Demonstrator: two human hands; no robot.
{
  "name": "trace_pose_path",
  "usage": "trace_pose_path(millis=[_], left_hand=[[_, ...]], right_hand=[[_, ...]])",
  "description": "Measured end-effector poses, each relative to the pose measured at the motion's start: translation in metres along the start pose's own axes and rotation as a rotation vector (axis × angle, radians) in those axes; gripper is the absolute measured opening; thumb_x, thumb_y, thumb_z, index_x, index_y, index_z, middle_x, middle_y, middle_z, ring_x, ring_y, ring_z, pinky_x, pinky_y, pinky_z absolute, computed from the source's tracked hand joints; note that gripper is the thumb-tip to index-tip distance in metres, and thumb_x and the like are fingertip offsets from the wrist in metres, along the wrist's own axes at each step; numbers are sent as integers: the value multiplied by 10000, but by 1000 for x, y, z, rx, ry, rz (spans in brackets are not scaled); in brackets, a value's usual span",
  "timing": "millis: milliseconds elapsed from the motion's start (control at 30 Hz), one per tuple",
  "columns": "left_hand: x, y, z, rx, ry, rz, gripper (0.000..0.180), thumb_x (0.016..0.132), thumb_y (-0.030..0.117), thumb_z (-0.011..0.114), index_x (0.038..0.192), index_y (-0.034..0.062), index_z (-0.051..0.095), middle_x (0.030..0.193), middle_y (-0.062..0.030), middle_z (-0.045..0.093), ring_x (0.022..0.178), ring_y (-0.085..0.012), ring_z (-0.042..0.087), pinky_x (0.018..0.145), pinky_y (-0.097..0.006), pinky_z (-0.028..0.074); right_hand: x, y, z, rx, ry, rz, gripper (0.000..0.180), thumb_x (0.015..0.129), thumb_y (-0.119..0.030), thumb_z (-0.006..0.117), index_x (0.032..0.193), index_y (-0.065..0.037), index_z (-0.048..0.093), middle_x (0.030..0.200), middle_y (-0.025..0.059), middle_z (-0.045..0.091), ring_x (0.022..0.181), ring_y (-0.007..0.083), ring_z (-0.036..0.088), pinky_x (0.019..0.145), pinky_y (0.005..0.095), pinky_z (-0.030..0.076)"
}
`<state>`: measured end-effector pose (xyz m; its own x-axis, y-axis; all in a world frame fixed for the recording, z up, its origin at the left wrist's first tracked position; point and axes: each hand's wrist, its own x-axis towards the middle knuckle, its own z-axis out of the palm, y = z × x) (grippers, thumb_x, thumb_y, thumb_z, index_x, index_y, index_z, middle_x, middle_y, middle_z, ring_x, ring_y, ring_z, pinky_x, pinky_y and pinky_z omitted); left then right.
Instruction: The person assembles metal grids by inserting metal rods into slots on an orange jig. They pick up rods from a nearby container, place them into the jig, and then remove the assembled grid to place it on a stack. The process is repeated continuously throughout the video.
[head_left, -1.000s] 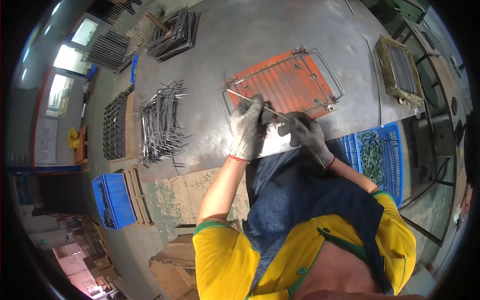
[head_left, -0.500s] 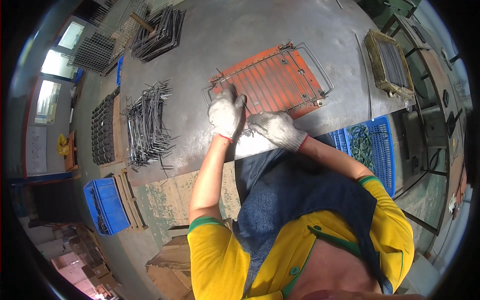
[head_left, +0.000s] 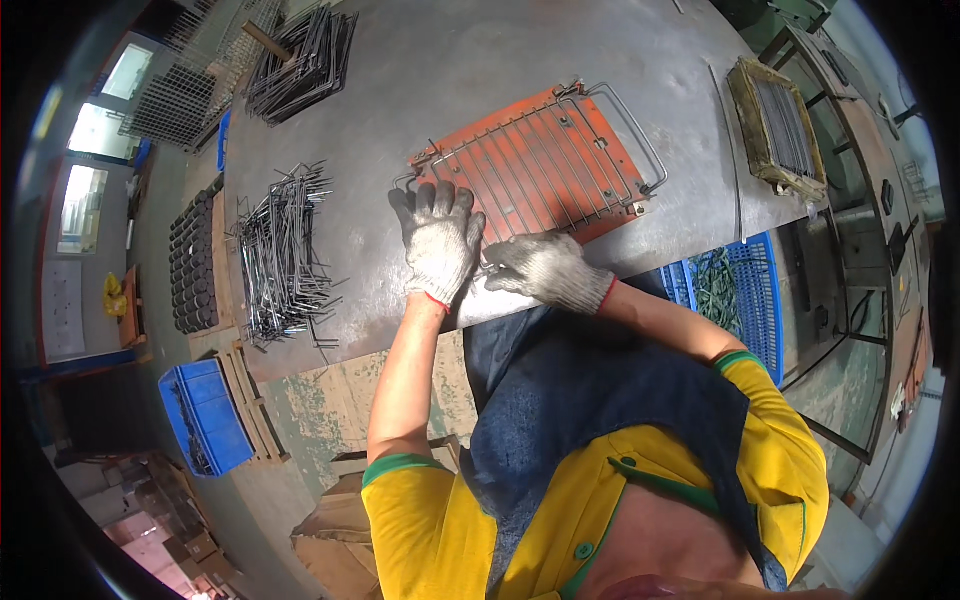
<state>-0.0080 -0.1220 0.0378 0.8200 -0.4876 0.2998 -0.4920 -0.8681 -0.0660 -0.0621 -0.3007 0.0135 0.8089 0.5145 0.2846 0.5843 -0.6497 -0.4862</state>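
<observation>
At 3 o'clock, a blue basket (head_left: 765, 310) holds tangled green strands (head_left: 715, 290). At 8 o'clock, a blue bin (head_left: 218, 412) sits just beside wooden slats (head_left: 251, 398), with brown cardboard (head_left: 335, 525) at 7 o'clock. A yellow bundle (head_left: 115, 297) shows at 9 o'clock, and grey wire mesh (head_left: 170, 108) at 10 o'clock

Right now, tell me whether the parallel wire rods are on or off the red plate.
On: the rods lie side by side across the red plate, whose painted surface shows between them.
</observation>
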Motion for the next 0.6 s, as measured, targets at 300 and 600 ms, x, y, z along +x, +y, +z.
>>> trace_pose_path(millis=[300, 600], left_hand=[[4, 1, 5, 44, -61, -29, 248, 853, 304, 598, 1004, 111, 635, 1031, -47, 568, 1066, -238, 489, 1068, -579, 243], [0, 1, 4, 16, 8, -25, 250, 842, 284, 606, 1025, 114, 624, 1048, -48, 563, 1069, -250, 492, 1064, -583, 254]], right_hand=[[20, 13, 31, 125, -167, -61, 348, 938, -435, 505, 1015, -122, 635, 777, 98, 681, 683, 277, 678, 633, 436, 534], [34, -5, -26, 296, -531, 77, 375, 971, -446, 447, 1064, -140, 643, 981, 80, 682, 802, 268, 687, 745, 427, 536]])
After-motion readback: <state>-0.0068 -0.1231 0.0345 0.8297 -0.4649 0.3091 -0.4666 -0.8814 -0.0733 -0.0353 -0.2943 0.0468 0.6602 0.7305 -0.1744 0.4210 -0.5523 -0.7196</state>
